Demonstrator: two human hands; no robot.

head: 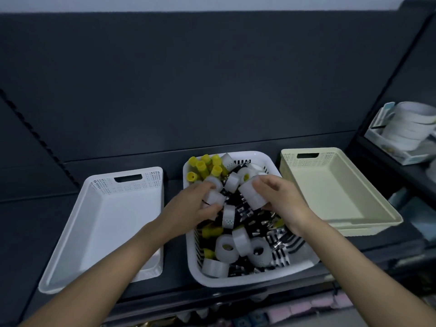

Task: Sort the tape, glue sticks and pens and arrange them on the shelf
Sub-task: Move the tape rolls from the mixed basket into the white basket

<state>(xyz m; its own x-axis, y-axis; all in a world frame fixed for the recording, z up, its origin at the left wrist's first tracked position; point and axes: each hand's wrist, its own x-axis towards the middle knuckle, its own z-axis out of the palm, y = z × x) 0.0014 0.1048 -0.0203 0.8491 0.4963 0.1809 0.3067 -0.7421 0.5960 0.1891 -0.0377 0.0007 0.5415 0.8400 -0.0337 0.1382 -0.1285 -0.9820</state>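
White plastic tray (pixel 94 232) left of the left hand, long side running away from the viewer, perforated far wall with a handle slot. Resting on a dark shelf (pixel 212 289), apart from the middle basket. Left hand (pixel 195 204) reaching in over the near-left rim of the white basket (pixel 254 277), fingers curled and clamped on a white tape roll (pixel 215 198), a second roll (pixel 213 181) touching the fingertips just beyond. Yellow-capped glue sticks (pixel 203 168) bunched in the far-left corner of the basket, just past the left hand; a couple more yellow caps (pixel 208 232) below the left wrist. Between the two hands, loose tape rolls and a tangle of black-and-silver pens (pixel 245 212). Nearer than the hands, a cluster of translucent white tape rolls (pixel 240 249) at the front of the basket. Right hand (pixel 278 199) over the basket's right half, thumb and fingers clamped on a stack of white tape rolls (pixel 251 195) held tilted. Right of the right hand, cream-coloured tray (pixel 368 215), same perforated far wall and slot, close beside the basket. Further right and beyond, on a neighbouring shelf, a box holding large white rolls (pixel 410 128)
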